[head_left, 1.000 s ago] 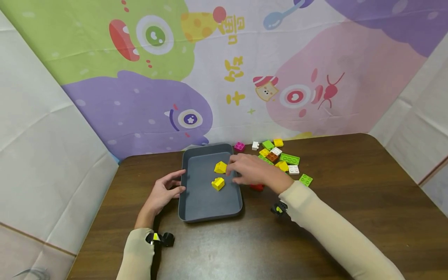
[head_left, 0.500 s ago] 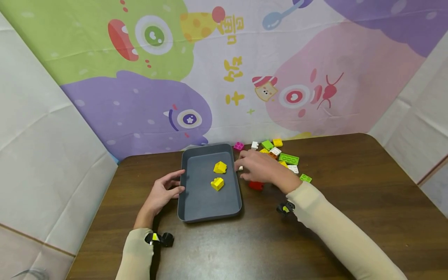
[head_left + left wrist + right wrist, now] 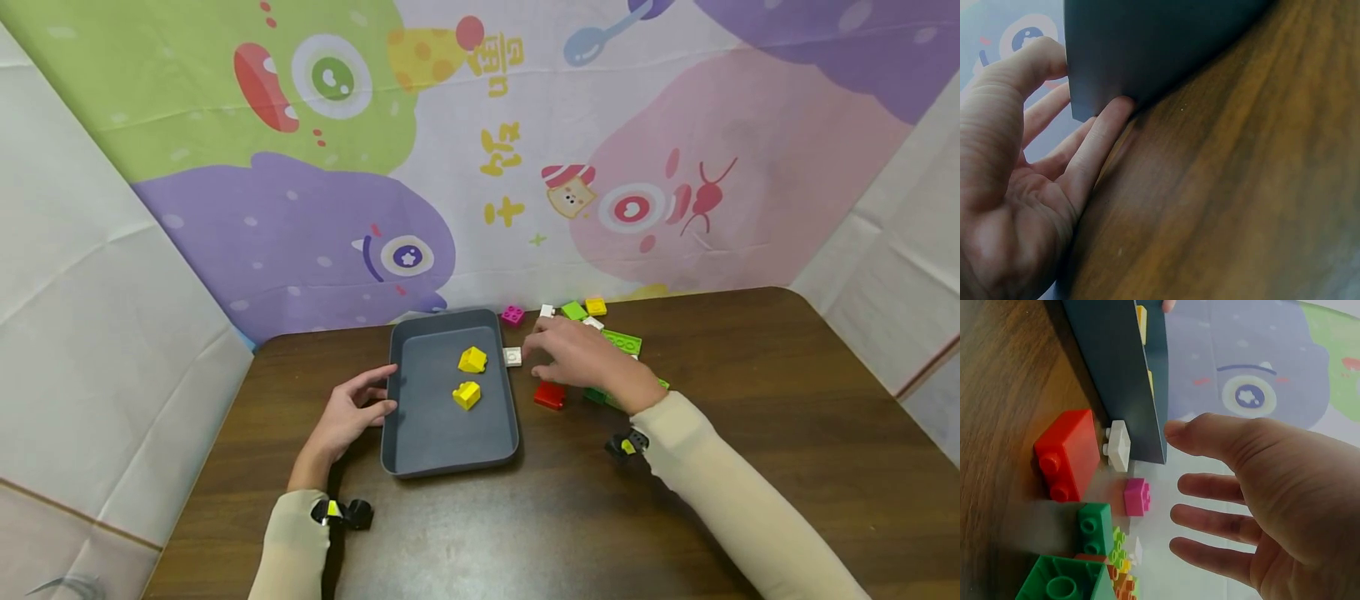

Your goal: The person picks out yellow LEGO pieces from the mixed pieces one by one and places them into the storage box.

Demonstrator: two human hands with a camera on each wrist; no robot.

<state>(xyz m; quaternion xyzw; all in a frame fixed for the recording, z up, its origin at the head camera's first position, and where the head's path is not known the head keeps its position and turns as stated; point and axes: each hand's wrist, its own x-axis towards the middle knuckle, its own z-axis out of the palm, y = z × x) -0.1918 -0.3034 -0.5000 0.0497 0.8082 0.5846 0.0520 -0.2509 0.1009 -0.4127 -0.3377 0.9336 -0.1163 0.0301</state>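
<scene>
A dark grey tray [image 3: 450, 450] lies on the table with two yellow bricks [image 3: 472, 360] in it. My left hand [image 3: 347, 419] rests against the tray's left wall, its fingers fairly straight; in the left wrist view, fingertips touch the outside of the dark wall [image 3: 1147, 50]. To the right of the tray, my right hand [image 3: 581, 354] hovers over the loose bricks and holds nothing. In the right wrist view its fingers [image 3: 1210, 519] are spread apart. Between that hand and the tray lies a white brick [image 3: 512, 357], with a red brick [image 3: 550, 395] nearer the front.
Behind and below the right hand are several loose bricks, among them a magenta brick [image 3: 513, 315], a light green one [image 3: 574, 310] and a yellow one [image 3: 596, 307]. Dark green bricks [image 3: 1066, 578] show in the right wrist view. A printed cloth [image 3: 337, 233] hangs behind the table.
My right hand has moved right, from over the tray's right edge to above the loose bricks, uncovering the white brick beside the tray. The left hand stays at the tray.
</scene>
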